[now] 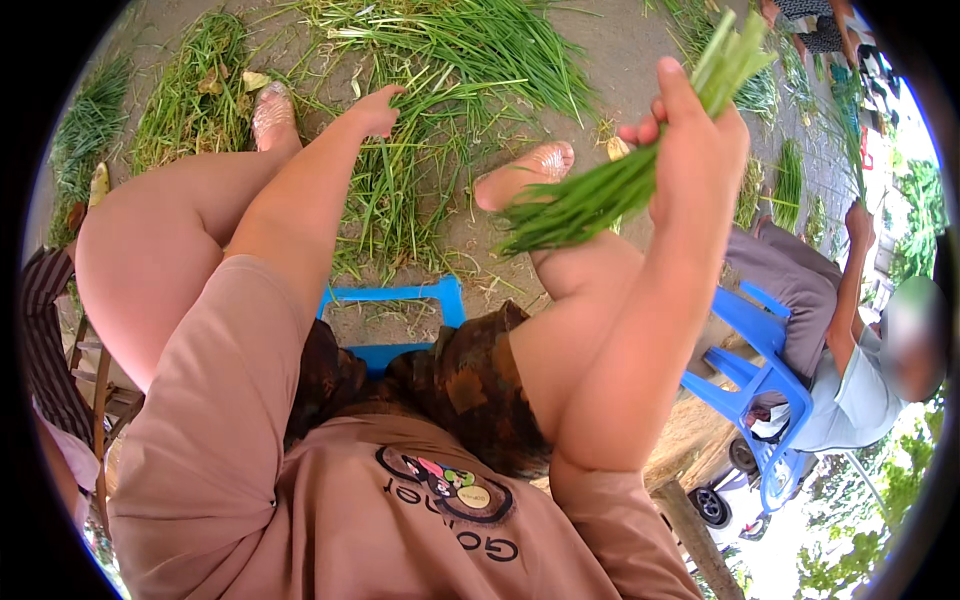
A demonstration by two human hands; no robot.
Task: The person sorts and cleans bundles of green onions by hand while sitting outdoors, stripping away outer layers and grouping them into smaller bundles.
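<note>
My right hand [697, 140] is raised at the right and closed round a bunch of garlic chives [600, 195]. Their dark green leaf ends hang down to the left, and the pale stem ends stick up above the fist. Lower and further left, my left hand [378, 112] reaches down to the loose chives on the ground, its fingers curled together at the edge of the litter. What lies between those fingers is too small to make out. Beyond it spreads a large heap of chives [470, 45], leaves pointing right.
Yellowing trimmings [190, 100] pile up at the left, and more litter [400, 200] lies between my feet. A low blue stool [450, 300] shows between my legs. To the right, another person [840, 390] sits on a blue plastic chair [745, 320], holding long green stalks [848, 130].
</note>
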